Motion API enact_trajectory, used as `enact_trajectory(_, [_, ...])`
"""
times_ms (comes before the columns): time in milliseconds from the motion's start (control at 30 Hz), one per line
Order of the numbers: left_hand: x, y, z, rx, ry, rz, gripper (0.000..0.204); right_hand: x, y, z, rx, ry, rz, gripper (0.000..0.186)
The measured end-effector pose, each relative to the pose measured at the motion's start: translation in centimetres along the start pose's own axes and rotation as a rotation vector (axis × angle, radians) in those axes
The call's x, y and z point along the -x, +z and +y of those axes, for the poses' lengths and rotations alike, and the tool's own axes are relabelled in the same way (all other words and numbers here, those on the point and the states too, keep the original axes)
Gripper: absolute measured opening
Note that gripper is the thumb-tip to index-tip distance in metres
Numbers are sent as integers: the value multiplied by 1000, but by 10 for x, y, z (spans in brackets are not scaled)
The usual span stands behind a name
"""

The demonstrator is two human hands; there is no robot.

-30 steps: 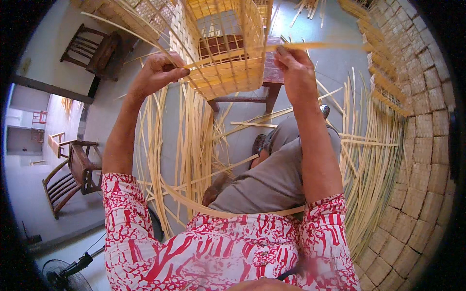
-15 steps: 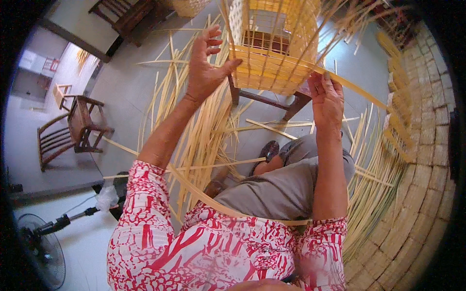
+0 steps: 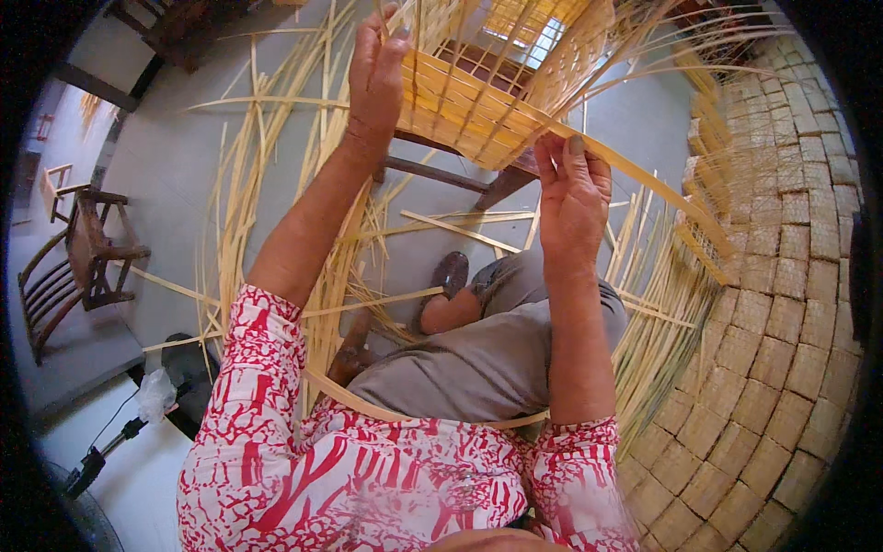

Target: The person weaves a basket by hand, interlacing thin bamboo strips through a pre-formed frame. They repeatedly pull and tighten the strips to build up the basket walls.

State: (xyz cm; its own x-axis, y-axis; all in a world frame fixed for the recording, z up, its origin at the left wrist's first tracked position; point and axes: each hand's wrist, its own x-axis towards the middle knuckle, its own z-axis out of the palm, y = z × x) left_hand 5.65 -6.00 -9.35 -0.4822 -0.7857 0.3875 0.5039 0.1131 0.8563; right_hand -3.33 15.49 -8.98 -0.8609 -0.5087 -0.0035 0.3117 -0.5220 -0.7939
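Note:
An unfinished woven bamboo basket (image 3: pixel 460 112) with an open lattice and long loose ends rests on a dark wooden stool (image 3: pixel 430 172) in front of me. A flat yellow bamboo strip (image 3: pixel 658 184) runs along the lattice and sticks out to the right. My right hand (image 3: pixel 572 179) pinches this strip between thumb and fingers just past the basket's right corner. At the left corner, my left hand (image 3: pixel 375 83) is closed on the basket's edge, with the thumb on the near side. Some of its fingertips are hidden behind the lattice.
Loose bamboo strips (image 3: pixel 241 175) lie on the floor to the left, and a bundle (image 3: pixel 667 345) lies right of my knee. Block-like woven pieces (image 3: pixel 763 368) are stacked at the right. A wooden chair (image 3: pixel 103 244) stands at the left. Another strip (image 3: pixel 354 397) curves across my waist.
My left hand was spread with its fingers raised; it has closed on the basket's left corner. My right hand still pinches the strip. The whole view has shifted.

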Motion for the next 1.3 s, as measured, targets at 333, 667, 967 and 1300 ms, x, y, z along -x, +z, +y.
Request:
enact_trajectory(333, [10,-17,6,-484,458,87,45,8,7,-2,-13,-33,-4,13])
enact_trajectory(667, [37,68,58,-1018,482,-596,18,9,15,14,-37,-56,-49,16])
enact_trajectory(967, [19,63,57,-987,365,-736,8,-1,18,15,175,-239,-32,16])
enact_trajectory(1300, [19,51,55,-994,330,-728,10,23,26,-14,814,-240,-192,16])
